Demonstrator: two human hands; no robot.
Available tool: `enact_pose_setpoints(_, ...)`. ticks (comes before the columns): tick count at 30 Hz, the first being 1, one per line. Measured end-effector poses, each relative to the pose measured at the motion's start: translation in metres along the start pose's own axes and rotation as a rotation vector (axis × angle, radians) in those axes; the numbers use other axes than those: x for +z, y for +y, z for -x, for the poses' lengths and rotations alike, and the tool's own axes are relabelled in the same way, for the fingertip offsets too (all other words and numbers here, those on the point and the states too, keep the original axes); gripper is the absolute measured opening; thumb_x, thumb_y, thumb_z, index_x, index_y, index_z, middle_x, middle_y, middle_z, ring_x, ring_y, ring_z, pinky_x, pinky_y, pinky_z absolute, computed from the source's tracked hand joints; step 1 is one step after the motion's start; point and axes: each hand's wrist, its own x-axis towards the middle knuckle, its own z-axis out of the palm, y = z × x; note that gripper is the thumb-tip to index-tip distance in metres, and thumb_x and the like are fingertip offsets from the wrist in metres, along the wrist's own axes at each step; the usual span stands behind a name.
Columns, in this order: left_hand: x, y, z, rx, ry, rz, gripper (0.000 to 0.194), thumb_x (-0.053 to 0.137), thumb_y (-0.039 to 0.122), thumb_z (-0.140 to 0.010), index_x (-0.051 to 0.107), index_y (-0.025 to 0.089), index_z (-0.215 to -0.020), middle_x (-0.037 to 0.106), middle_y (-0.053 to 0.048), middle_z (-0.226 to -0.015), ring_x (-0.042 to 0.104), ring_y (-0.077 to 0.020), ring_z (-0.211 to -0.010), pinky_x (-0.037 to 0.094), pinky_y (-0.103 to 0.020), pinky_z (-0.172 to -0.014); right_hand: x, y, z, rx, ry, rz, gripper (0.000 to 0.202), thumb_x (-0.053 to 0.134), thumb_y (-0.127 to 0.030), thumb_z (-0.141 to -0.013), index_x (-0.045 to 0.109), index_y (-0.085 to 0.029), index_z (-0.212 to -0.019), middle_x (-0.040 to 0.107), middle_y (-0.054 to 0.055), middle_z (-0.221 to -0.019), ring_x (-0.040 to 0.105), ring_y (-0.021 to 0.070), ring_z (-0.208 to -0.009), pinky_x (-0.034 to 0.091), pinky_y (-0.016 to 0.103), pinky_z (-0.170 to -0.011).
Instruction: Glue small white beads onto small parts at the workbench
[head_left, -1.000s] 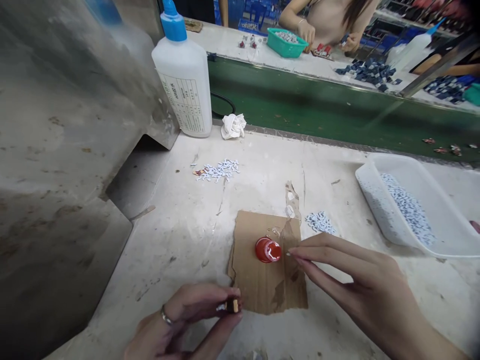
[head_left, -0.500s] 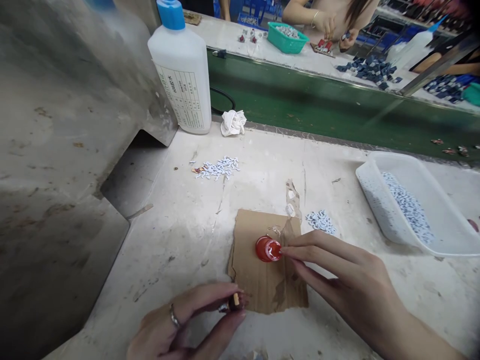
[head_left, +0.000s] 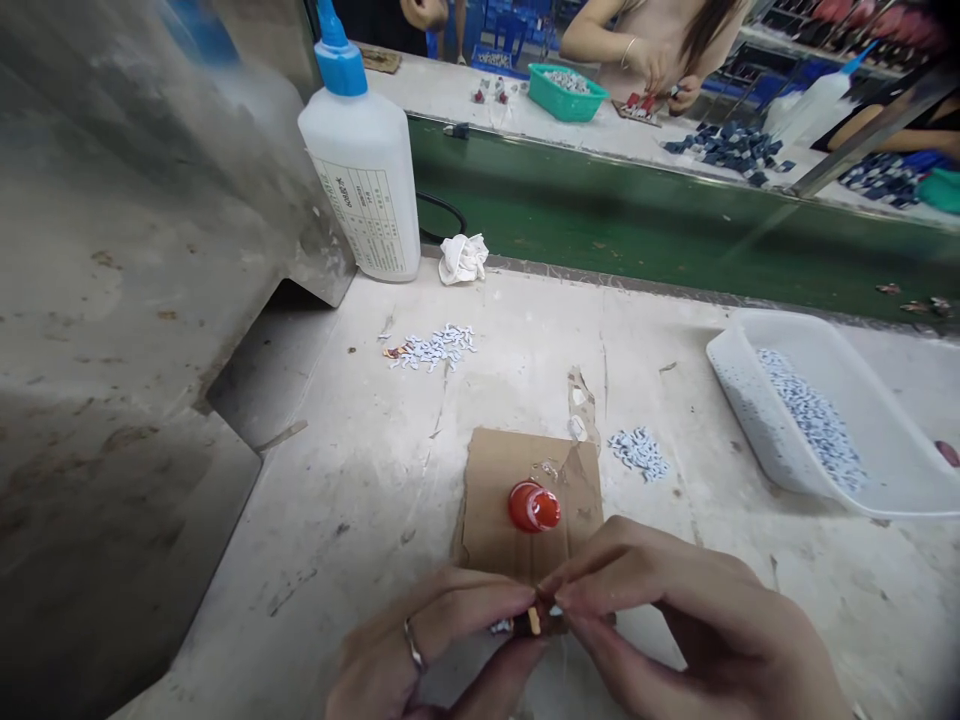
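Now that the right hand (head_left: pixel 675 620) has come away from the small red glue-filled cap (head_left: pixel 534 506) on the torn brown cardboard sheet (head_left: pixel 495 500), both hands are meeting low over the counter (head_left: pixel 375 470). Left hand (head_left: pixel 420 650) is pinching a small tan-faced dark component (head_left: pixel 532 622); right fingertips are pinching against it, apparently fitting something too small to make out.

Count's pretty short: one red cap (head_left: pixel 534 507) on one cardboard scrap (head_left: pixel 495 500), two loose piles of little white bits (head_left: pixel 433 347) (head_left: pixel 638 448), one white tray (head_left: pixel 892 480) with more, one glue bottle (head_left: pixel 364 170), one crumpled rag (head_left: pixel 462 258), and one green basket (head_left: pixel 566 98) across the belt.
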Motion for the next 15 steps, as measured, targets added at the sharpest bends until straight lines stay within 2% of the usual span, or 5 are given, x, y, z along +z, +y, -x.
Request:
enact_pose_setpoints(2, 0.001, 0.002, -0.012, 0.003, 0.129, -0.02, 0.023, 0.091, 0.041, -0.075, 0.084, 0.039, -0.096, 0.079, 0.004, -0.074, 0.083, -0.0255, -0.079, 0.07, -0.024, -0.057, 0.003, 0.002, 0.0, 0.019, 0.006, -0.013, 0.028, 0.078, -0.013, -0.087, 0.081, -0.038, -0.098, 0.085, -0.004, -0.088, 0.082, 0.0176, -0.072, 0.069, 0.023, -0.064)
enact_pose_setpoints(4, 0.001, 0.005, -0.026, 0.013, 0.191, -0.018, 0.027, 0.09, 0.051, -0.071, 0.084, 0.039, -0.094, 0.077, 0.001, -0.07, 0.083, -0.0287, -0.085, 0.071, -0.028, -0.057, 0.005, 0.004, 0.0, 0.029, 0.006, -0.014, 0.028, 0.078, -0.014, -0.086, 0.081, -0.039, -0.098, 0.085, -0.005, -0.087, 0.081, 0.0174, -0.071, 0.069, 0.022, -0.065)
enact_pose_setpoints(9, -0.001, 0.006, -0.043, 0.015, 0.205, -0.024, 0.031, 0.087, 0.06, -0.069, 0.082, 0.038, -0.092, 0.074, 0.0, -0.069, 0.083, -0.0294, -0.086, 0.071, -0.029, -0.058, 0.003, 0.005, -0.001, 0.011, -0.042, 0.036, 0.03, 0.075, -0.009, -0.087, 0.077, -0.037, -0.097, 0.085, -0.006, -0.089, 0.081, 0.0172, -0.073, 0.07, 0.023, -0.068)
enact_pose_setpoints(12, -0.001, 0.006, -0.043, 0.011, 0.206, -0.032, 0.032, 0.086, 0.061, -0.07, 0.082, 0.038, -0.091, 0.073, 0.0, -0.068, 0.083, -0.0293, -0.086, 0.071, -0.029, -0.059, -0.001, 0.002, -0.001, -0.025, -0.107, 0.081, 0.034, 0.07, -0.002, -0.089, 0.074, -0.034, -0.101, 0.084, -0.004, -0.092, 0.082, 0.0161, -0.078, 0.068, 0.021, -0.072)
enact_pose_setpoints(15, 0.0, 0.005, -0.034, 0.008, 0.213, -0.038, 0.03, 0.086, 0.059, -0.071, 0.082, 0.038, -0.092, 0.074, 0.0, -0.069, 0.083, -0.0292, -0.088, 0.071, -0.028, -0.06, -0.003, 0.002, 0.0, -0.056, -0.114, 0.104, 0.034, 0.068, -0.002, -0.091, 0.073, -0.033, -0.105, 0.083, -0.002, -0.094, 0.082, 0.0162, -0.08, 0.068, 0.02, -0.074)
